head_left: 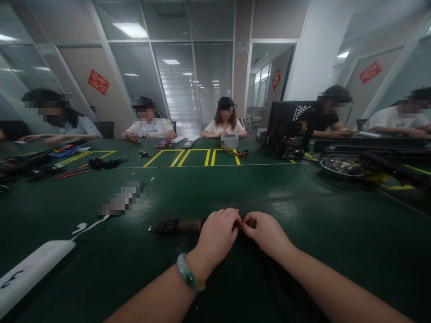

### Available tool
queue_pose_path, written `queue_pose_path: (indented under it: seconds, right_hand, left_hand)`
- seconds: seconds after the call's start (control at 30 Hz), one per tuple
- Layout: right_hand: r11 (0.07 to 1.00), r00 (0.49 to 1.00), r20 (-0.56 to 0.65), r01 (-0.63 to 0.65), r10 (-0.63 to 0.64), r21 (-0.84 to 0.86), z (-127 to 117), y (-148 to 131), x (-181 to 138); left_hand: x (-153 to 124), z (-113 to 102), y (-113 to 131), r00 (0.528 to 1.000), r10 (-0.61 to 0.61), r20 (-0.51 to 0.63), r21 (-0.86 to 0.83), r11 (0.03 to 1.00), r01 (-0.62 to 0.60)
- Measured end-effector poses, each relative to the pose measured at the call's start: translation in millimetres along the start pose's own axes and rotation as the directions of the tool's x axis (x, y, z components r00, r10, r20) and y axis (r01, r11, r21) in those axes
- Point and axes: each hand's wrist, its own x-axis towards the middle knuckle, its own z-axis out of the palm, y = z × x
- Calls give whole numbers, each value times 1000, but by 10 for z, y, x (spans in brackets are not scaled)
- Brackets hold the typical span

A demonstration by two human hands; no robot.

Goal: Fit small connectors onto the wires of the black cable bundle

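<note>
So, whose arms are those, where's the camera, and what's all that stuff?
There's no robot here! These are a person's own bare hands, seen by a camera worn on their head, looking forward and down. The left hand, with a bangle on its wrist, is over a dark rod with a shiny tip. The right hand has its fingertips beside it; what they grip is hidden. On the green table are a white block marked 3, with a cable, and, further off, a black case. Other people sit across.
</note>
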Motion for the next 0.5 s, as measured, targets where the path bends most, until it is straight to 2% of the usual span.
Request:
queue_pose_path:
  seconds: [0.1, 0.2, 0.33, 0.5]
  right_hand:
    - [993, 990, -99, 96, -103, -74, 9, -17, -7]
    - [987, 986, -62, 153, -156, -40, 21, -6, 16]
    - [987, 989, -4, 149, -150, -57, 27, -6, 55]
    - [993, 995, -10, 101, -102, -65, -38, -14, 62]
  left_hand:
    - [-19, -11, 11, 1000, 1, -12, -12, 1000, -1]
    - [-37, -12, 16, 1000, 7, -25, -32, 999, -8]
    - [-54, -26, 28, 999, 18, -51, -25, 999, -20]
    - [-77, -119, 71, 989, 123, -78, -40, 991, -126]
